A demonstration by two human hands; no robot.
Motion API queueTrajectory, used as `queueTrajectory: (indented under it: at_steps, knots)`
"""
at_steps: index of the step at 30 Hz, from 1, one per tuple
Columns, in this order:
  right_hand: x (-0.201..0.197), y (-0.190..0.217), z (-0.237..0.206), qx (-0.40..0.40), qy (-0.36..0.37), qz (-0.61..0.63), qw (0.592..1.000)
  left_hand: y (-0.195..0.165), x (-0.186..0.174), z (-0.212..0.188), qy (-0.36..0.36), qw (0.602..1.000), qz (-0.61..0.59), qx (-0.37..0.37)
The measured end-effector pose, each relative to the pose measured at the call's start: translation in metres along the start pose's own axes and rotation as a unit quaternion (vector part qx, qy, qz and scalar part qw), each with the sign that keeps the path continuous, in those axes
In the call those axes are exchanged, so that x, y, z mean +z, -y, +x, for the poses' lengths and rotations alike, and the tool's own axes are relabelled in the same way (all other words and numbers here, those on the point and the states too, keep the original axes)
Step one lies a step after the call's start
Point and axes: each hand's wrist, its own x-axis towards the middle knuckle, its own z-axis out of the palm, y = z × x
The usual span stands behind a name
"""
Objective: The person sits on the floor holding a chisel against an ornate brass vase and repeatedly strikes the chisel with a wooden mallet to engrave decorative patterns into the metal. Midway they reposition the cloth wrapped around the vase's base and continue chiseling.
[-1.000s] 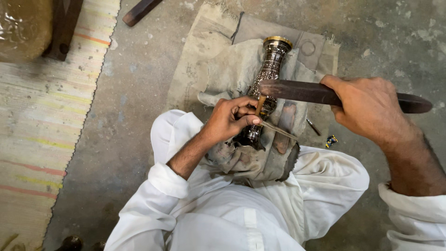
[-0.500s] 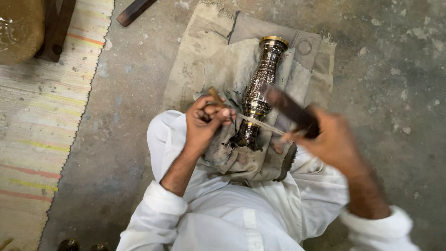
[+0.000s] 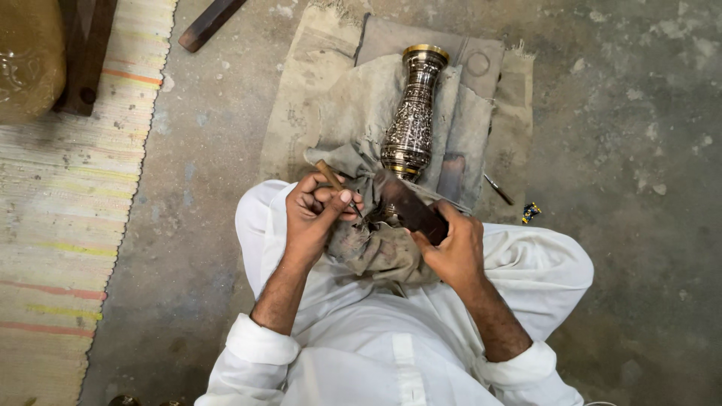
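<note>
An engraved brass vase (image 3: 412, 120) lies on grey cloth (image 3: 353, 105) between my knees, its mouth pointing away from me. My left hand (image 3: 316, 214) pinches a thin chisel (image 3: 331, 177) whose tip rests near the vase's base. My right hand (image 3: 451, 248) grips a dark flat wooden striker (image 3: 410, 209), brought down close to the chisel and the vase's base. A crumpled rag (image 3: 376, 244) sits under the base, on my lap. I wear white clothes.
A striped woven mat (image 3: 60, 225) covers the floor at left, with a brown pot (image 3: 26, 56) and a dark wooden leg (image 3: 86, 53) on it. A wooden bar (image 3: 210, 22) lies at the top. A small tool (image 3: 498, 189) and a small blue object (image 3: 531, 212) lie at right.
My right hand has swung the striker from out at the right, down and in toward the chisel. My left hand stays at the vase's base with the chisel.
</note>
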Motion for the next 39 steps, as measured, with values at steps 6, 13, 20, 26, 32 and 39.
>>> queueTrajectory:
  at_steps: [6,13,20,26,32,39]
  knots:
    - [0.012,-0.025,0.003,-0.013,0.016,0.008,1.0,-0.01,0.006,0.0,0.02,1.0,0.017,-0.013]
    - [-0.003,-0.076,0.008,0.06,0.143,0.292,0.944,-0.029,0.007,0.022,0.085,0.992,0.078,-0.04]
    - [-0.054,-0.091,0.016,0.184,0.198,0.35,0.897,-0.035,0.05,0.061,0.234,0.954,0.184,-0.023]
    - [-0.081,-0.089,0.016,0.185,0.207,0.301,0.912,-0.046,0.068,0.07,0.285,0.897,0.338,0.013]
    - [-0.087,-0.093,0.034,0.099,0.103,0.147,0.979,-0.054,0.074,0.067,0.285,0.879,0.38,0.039]
    - [-0.125,-0.055,0.072,0.02,0.081,-0.077,0.994,-0.056,0.075,0.066,0.279,0.86,0.418,0.09]
